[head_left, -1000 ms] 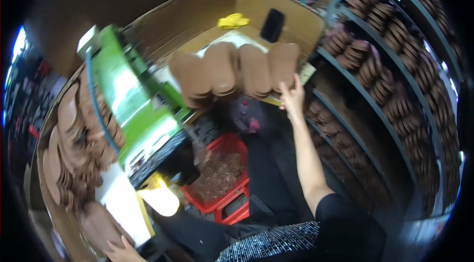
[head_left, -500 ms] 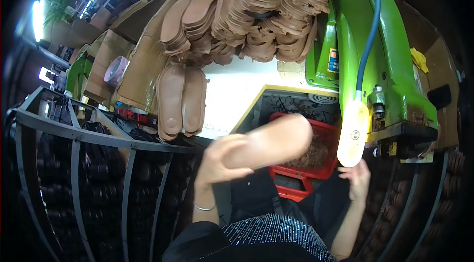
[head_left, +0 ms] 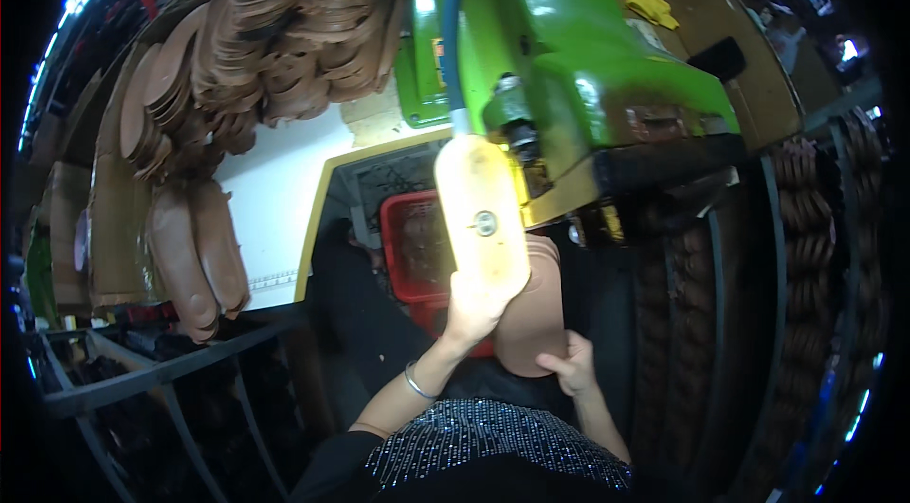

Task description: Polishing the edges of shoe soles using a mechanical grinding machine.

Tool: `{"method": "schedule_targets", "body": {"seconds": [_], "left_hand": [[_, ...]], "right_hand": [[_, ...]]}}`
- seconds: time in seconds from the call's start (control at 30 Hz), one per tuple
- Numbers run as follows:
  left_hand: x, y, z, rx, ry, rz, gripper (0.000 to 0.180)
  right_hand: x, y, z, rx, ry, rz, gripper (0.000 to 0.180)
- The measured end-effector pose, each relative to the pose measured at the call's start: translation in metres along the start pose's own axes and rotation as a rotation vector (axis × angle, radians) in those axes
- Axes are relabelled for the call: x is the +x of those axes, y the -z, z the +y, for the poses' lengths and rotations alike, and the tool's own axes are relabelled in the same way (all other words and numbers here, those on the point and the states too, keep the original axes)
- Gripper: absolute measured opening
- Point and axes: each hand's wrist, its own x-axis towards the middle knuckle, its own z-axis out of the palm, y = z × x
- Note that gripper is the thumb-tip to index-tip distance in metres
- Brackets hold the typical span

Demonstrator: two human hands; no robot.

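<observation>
A brown shoe sole (head_left: 533,328) is upright in front of me, its far end beneath the machine head and partly hidden by the long yellow-white lamp (head_left: 482,209). My right hand (head_left: 572,365) grips the near right edge, thumb on top. At the left edge, my left hand (head_left: 471,313) is closed against the sole, its fingers partly hidden by the lamp and washed out by the glare. Beyond the sole's far end stands the green machine (head_left: 569,57), a dark metal part (head_left: 517,124) at its front.
Stacked brown soles (head_left: 261,48) with ragged edges fill the table's back left. A pair of soles (head_left: 194,252) lies at the near edge of the white tabletop (head_left: 275,181). Below the cut-out sits a red bin (head_left: 393,256). Racks of soles (head_left: 801,219) stand on the right.
My left hand has brought the sole rightward under the lamp and turned it from lying across to lengthwise. My right hand has closed on its near edge. The whole view has shifted rightward.
</observation>
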Motion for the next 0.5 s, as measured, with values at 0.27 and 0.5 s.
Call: {"method": "schedule_targets", "body": {"seconds": [0.27,0.5], "left_hand": [[0.032,-0.02,0.055,0.171,-0.207,-0.02,0.012],[0.017,-0.008,0.022,0.006,-0.19,0.114,0.013]], "right_hand": [[-0.008,-0.025,-0.025,-0.027,0.084,-0.044,0.046],[-0.003,0.021,-0.093,0.073,0.22,0.196,0.032]]}}
